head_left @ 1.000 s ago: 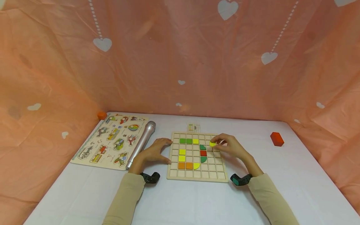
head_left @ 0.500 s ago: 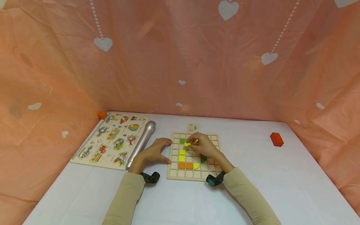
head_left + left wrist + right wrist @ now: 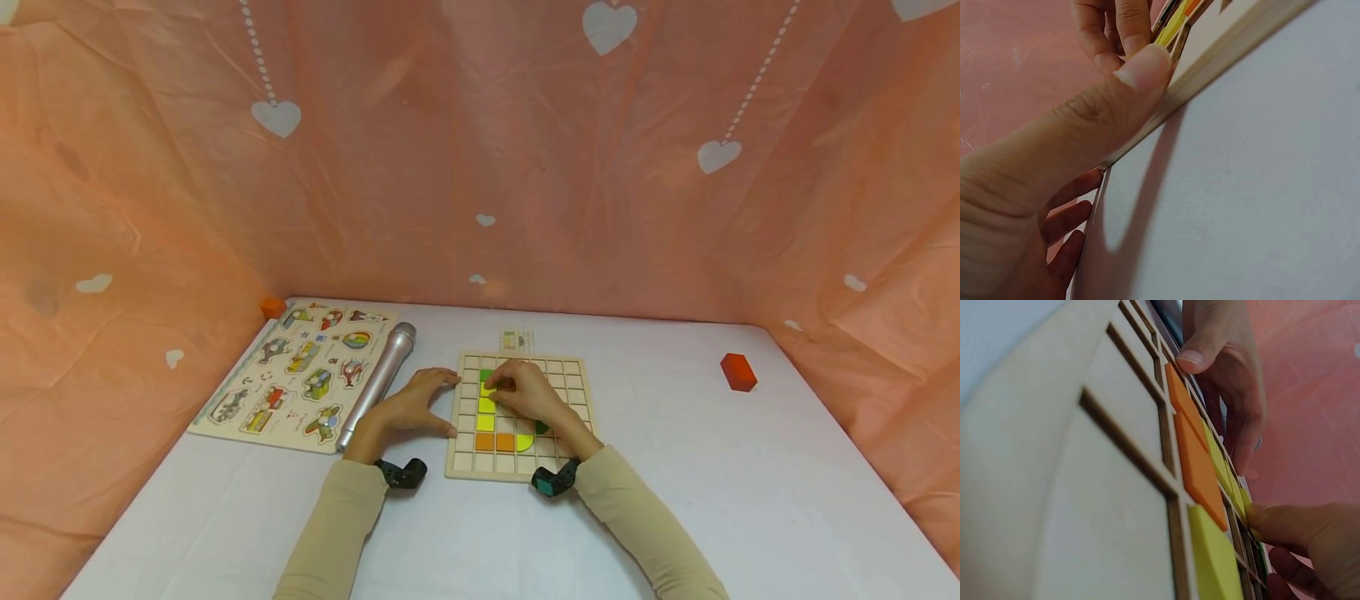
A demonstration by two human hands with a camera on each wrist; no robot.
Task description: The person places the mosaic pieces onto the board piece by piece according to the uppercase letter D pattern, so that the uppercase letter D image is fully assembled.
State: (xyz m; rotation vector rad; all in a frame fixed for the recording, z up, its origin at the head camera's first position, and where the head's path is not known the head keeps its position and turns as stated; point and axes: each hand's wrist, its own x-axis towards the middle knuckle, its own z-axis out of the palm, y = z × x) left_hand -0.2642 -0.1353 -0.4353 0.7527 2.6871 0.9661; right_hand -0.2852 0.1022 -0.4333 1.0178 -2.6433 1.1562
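A wooden grid board [image 3: 462,462] lies on the table with coloured tiles in its cells. My right hand [image 3: 525,392] is over the board's left part and pinches a yellow tile [image 3: 489,389], which sits at a cell between a green tile [image 3: 487,375] and another yellow tile [image 3: 486,405]. In the right wrist view, thumb and fingers meet at that tile. My left hand [image 3: 412,404] touches the board's left edge, fingers and thumb spread; its thumb [image 3: 1141,72] lies against the rim in the left wrist view. Orange tiles [image 3: 495,442] fill a lower row. The right hand hides several cells.
A small pattern card [image 3: 517,340] lies behind the board. To the left are a silver microphone [image 3: 378,383] and a picture puzzle board [image 3: 300,375] with vehicles. A red block [image 3: 738,372] stands far right, an orange block [image 3: 273,308] at the back left.
My right hand has carried the yellow tile leftwards across the board, from its right side to the left column of tiles. The left hand has stayed at the board's edge.
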